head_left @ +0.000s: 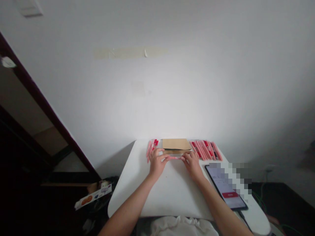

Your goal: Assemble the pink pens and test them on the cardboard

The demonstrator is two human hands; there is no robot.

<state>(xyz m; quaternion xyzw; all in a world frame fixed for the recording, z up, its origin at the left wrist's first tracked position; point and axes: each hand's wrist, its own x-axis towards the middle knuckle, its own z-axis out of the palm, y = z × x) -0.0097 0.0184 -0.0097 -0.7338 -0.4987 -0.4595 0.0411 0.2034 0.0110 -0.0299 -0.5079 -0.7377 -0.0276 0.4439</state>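
White wall (187, 82), marked by a yellowed strip, rises behind a white table (174, 193) where a person works bare-handed. On the table's right side, a tablet (222, 183) lies aslant, its screen lit and partly masked by pixelation. Against the far edge, a row of pens (205, 150), pink, red and a few dark, lies side by side to the right of a brown cardboard packet (176, 144); a dark gap shows beneath the packet's upper panel. Left hand (157, 163) and right hand (192, 164) face each other in front of it, each with thumb and fingers pinched together. To the packet's left lies a smaller group of pens (154, 144), beyond the left hand. Between the two sets of fingertips, a single pink pen (175, 158) is held level, its long axis running left to right, roughly parallel to the packet's front edge and just on the wearer's side of it. Neither hand is nearer: each grips one end. Whether the pen touches the tabletop cannot be told.
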